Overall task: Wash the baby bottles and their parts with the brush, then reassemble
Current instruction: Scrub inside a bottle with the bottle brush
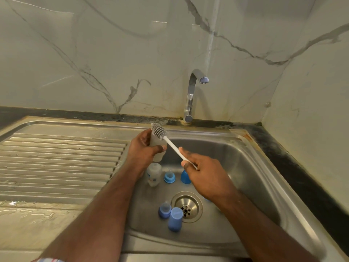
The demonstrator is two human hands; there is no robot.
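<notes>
My left hand (pixel 143 148) grips a clear baby bottle (pixel 157 156) over the sink's left side, its mouth pointing up and away. My right hand (pixel 200 173) holds the white handle of the bottle brush (pixel 171 143); its grey bristled head rests at the bottle's mouth, mostly outside it. On the sink floor lie a second clear bottle (pixel 154 173), a blue nipple ring (pixel 169 176), a blue cap (pixel 185 176) partly behind my right hand, another blue nipple ring (pixel 164 209) and a blue cap (pixel 175 219) beside the drain.
The steel sink basin (pixel 245 167) has a round drain (pixel 187 207) at its centre. A chrome tap (pixel 192 95) stands behind it, with no water running. A ribbed drainboard (pixel 60 159) stretches to the left. Marble walls close in at the back and right.
</notes>
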